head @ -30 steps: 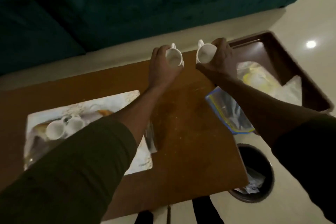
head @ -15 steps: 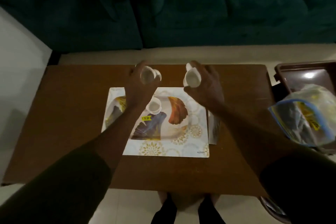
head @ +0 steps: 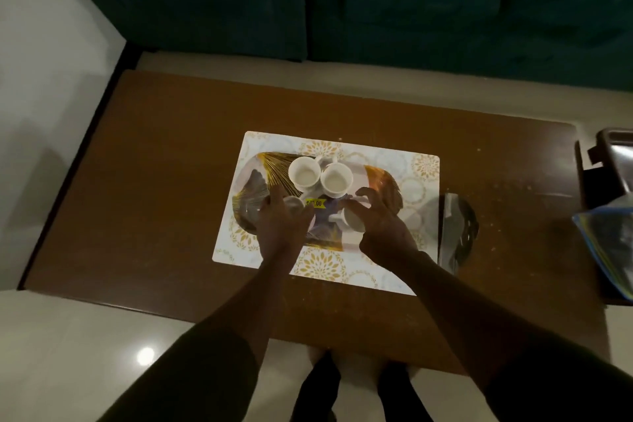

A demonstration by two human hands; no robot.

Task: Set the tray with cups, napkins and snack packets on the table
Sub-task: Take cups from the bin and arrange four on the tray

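Observation:
An oval patterned tray (head: pixel 385 178) lies on a white and gold placemat (head: pixel 424 164) in the middle of the brown table (head: pixel 171 181). Two white cups (head: pixel 303 175) (head: pixel 337 179) stand upright side by side at the tray's back. My left hand (head: pixel 279 229) is low over the tray's left part, closed on a blurred white cup (head: pixel 294 206). My right hand (head: pixel 382 226) curls around another white cup (head: pixel 352 221) on the tray's right part. I cannot tell whether these two cups touch the tray.
A silvery packet (head: pixel 455 233) lies just right of the placemat. A blue-edged plastic bag (head: pixel 606 250) hangs over the table's right end, beside a dark brown tray (head: pixel 613 154). A dark green sofa (head: pixel 411 10) runs behind the table. Pale floor lies to the left.
Both hands carried a cup each from the table's far right to the patterned tray and came down onto it. The view swung left and now centres on the tray.

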